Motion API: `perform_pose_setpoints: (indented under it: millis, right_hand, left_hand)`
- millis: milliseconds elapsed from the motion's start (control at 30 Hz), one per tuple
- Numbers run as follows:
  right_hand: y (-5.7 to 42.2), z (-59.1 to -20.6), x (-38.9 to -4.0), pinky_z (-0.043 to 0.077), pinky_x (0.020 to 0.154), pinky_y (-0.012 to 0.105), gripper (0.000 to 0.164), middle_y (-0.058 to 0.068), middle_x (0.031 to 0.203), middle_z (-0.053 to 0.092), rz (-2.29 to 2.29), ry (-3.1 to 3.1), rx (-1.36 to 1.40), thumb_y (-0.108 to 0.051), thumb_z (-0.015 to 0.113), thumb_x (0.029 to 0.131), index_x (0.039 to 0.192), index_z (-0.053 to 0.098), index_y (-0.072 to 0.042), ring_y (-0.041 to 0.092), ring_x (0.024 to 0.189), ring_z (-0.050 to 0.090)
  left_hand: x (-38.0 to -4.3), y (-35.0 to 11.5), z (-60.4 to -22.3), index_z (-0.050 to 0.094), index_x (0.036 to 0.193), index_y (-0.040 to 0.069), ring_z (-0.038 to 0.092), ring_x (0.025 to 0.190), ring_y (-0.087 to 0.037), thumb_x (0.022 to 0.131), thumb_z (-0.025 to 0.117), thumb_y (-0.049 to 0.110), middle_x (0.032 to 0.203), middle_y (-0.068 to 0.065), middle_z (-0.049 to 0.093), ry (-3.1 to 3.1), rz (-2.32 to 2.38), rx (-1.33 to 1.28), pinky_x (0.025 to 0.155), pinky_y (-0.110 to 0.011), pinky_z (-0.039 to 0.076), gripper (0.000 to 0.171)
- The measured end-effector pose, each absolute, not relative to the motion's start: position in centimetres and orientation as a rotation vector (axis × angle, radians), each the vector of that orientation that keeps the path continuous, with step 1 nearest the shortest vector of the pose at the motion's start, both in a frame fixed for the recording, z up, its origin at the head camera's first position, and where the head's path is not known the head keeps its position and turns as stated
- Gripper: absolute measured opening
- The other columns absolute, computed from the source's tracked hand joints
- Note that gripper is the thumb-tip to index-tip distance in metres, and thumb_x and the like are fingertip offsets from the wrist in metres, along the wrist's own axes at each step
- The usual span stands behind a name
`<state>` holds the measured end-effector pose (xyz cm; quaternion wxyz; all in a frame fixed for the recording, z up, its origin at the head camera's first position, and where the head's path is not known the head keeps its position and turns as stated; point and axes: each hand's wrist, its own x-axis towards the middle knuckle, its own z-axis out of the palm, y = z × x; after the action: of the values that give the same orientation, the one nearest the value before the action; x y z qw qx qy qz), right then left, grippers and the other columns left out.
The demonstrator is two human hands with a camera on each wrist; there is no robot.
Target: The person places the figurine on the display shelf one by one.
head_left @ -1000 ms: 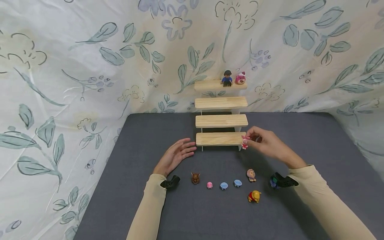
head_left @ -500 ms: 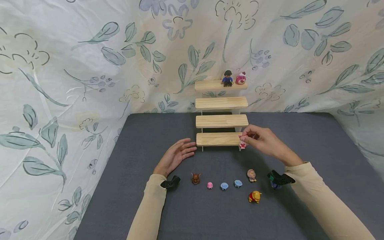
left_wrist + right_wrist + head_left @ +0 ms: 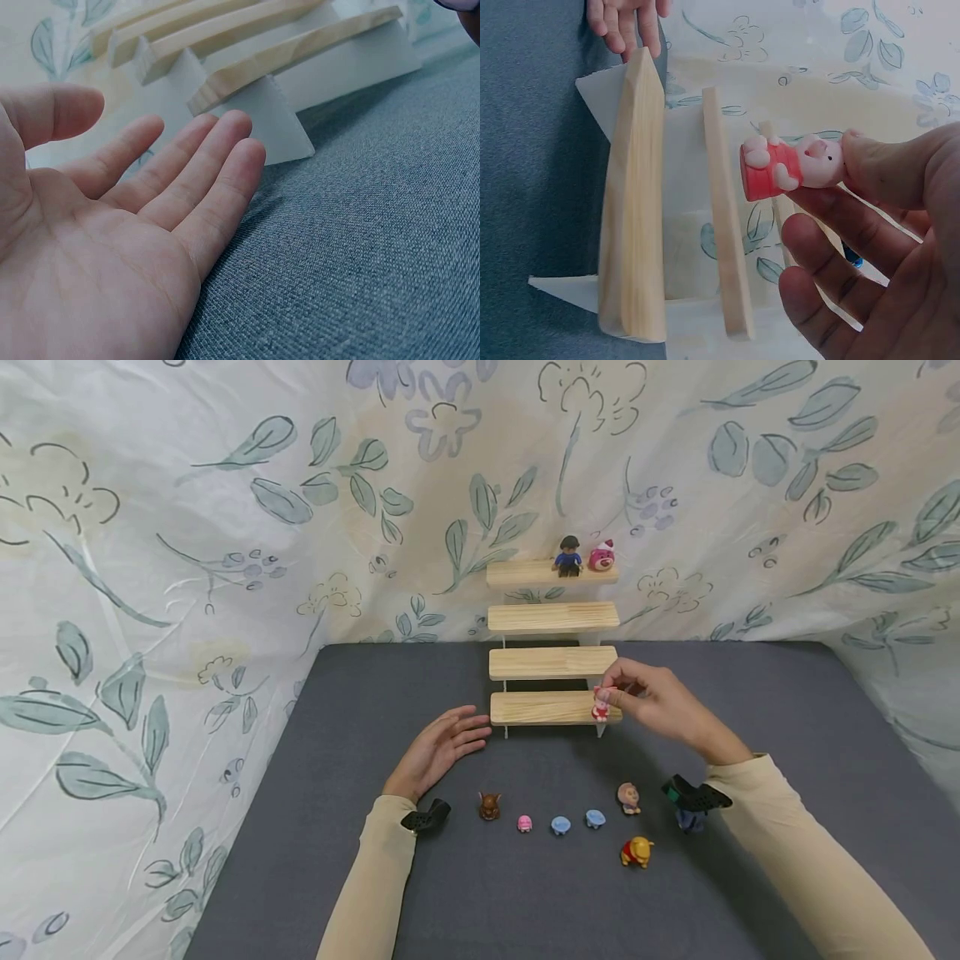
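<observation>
A four-legged look is hidden in part, but the stepped wooden shelf [image 3: 555,708] has several pale boards on white side supports. At the right end of its lowest board, my right hand [image 3: 663,702] pinches a small pink-and-red toy figurine [image 3: 784,165] by the head between thumb and fingers. In the head view the figurine shows in front of that board; the right wrist view has it apart from the boards. My left hand [image 3: 438,752] lies beside the shelf's left end, fingers extended, holding nothing. Its palm [image 3: 97,270] shows in the left wrist view.
On the top board stand a dark-haired toy figure [image 3: 568,558] and a pink bear toy [image 3: 602,557]. Across the grey cloth lie a brown toy [image 3: 489,806], a small pink toy [image 3: 524,823], two blue pieces [image 3: 560,825], a peach-coloured toy [image 3: 628,798] and a yellow bear [image 3: 637,852].
My right hand has moved a little left and away from me, bringing the figurine from beside the lowest board's right end to in front of it. The left hand has stayed put.
</observation>
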<state>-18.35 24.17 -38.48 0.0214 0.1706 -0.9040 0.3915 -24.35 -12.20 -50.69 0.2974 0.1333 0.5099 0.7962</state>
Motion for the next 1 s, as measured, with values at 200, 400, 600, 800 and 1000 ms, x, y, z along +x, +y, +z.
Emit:
perform_pose_setpoints:
  millis: [200,400,600,800,1000]
  right_hand:
    - [23.9,-37.6,-18.6,0.046,0.065,0.029,0.007,-0.004,0.091,0.071,1.208,-2.775,0.512,-0.024,0.062,0.102,0.098,0.066,-0.02,0.02,0.075,0.058]
    - [23.7,-36.7,-19.1,0.045,0.063,0.028,0.008,-0.004,0.088,0.072,1.195,-2.775,0.48,-0.027,0.062,0.102,0.098,0.066,-0.021,0.017,0.073,0.057]
    - [23.3,-35.5,-19.7,0.047,0.064,0.026,0.011,0.0,0.091,0.073,1.165,-2.749,0.481,-0.027,0.062,0.102,0.102,0.067,-0.017,0.017,0.076,0.06]
    - [22.9,-34.7,-19.9,0.049,0.066,0.025,0.014,0.002,0.094,0.072,1.221,-2.728,0.372,-0.027,0.064,0.101,0.104,0.068,-0.014,0.015,0.078,0.062]
    - [23.0,-34.2,-20.4,0.046,0.065,0.025,0.02,-0.002,0.089,0.074,1.291,-2.682,0.321,-0.03,0.063,0.102,0.107,0.07,-0.012,0.018,0.078,0.062]
  left_hand:
    - [-24.3,-12.2,-50.7,0.025,0.158,0.0,0.056,0.134,-0.025,0.111,0.039,0.029,0.157,-0.025,0.038,1.354,2.122,0.34,0.115,-0.04,0.047,0.057]
    - [-24.3,-12.2,-50.7,0.026,0.158,0.0,0.056,0.133,-0.025,0.111,0.04,0.03,0.157,-0.025,0.039,1.351,2.129,0.34,0.114,-0.038,0.048,0.057]
    - [-24.4,-12.3,-50.9,0.024,0.158,-0.001,0.056,0.133,-0.025,0.111,0.04,0.03,0.157,-0.025,0.038,1.346,2.127,0.362,0.114,-0.038,0.048,0.058]
    - [-24.3,-12.4,-51.1,0.023,0.159,-0.002,0.057,0.132,-0.023,0.112,0.039,0.03,0.157,-0.025,0.039,1.337,2.126,0.375,0.113,-0.038,0.048,0.059]
    - [-24.3,-12.4,-51.0,0.024,0.158,-0.001,0.057,0.133,-0.024,0.111,0.04,0.031,0.158,-0.026,0.037,1.343,2.125,0.375,0.115,-0.039,0.047,0.059]
